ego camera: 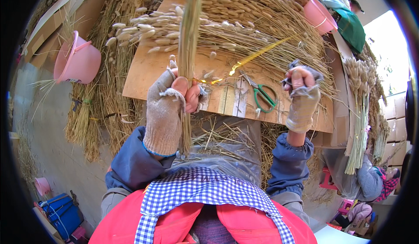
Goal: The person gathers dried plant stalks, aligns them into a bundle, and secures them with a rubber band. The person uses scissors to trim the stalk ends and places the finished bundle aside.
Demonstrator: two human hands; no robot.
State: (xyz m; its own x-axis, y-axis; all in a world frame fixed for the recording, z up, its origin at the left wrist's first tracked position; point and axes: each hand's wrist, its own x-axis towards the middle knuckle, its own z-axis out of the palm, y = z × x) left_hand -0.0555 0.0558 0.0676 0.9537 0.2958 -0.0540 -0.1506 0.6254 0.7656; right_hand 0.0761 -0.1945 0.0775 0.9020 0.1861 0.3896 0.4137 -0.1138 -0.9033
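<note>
In a worn fingerless knit glove, my left hand (173,100) grips an upright bundle of dried stalks (188,44). A shiny yellow ribbon (232,70) runs from the bundle at my left fingers, over the wooden board (140,77), and up to the right across the stalks. My right hand (301,83), gloved alike, is closed above the board's right side; whether something thin is in its fingers cannot be told. Between my hands lie green-handled scissors (264,96). Dried bunny-tail grass (229,31) with fluffy heads is spread over the back of the board.
Pink buckets (80,60) stand at left and at upper right. Tied dried bundles (86,113) lie left of the board. Cut straw covers plastic sheeting (226,155) before me. A blue container (63,214) is at lower left. Other people (373,181) are at far right.
</note>
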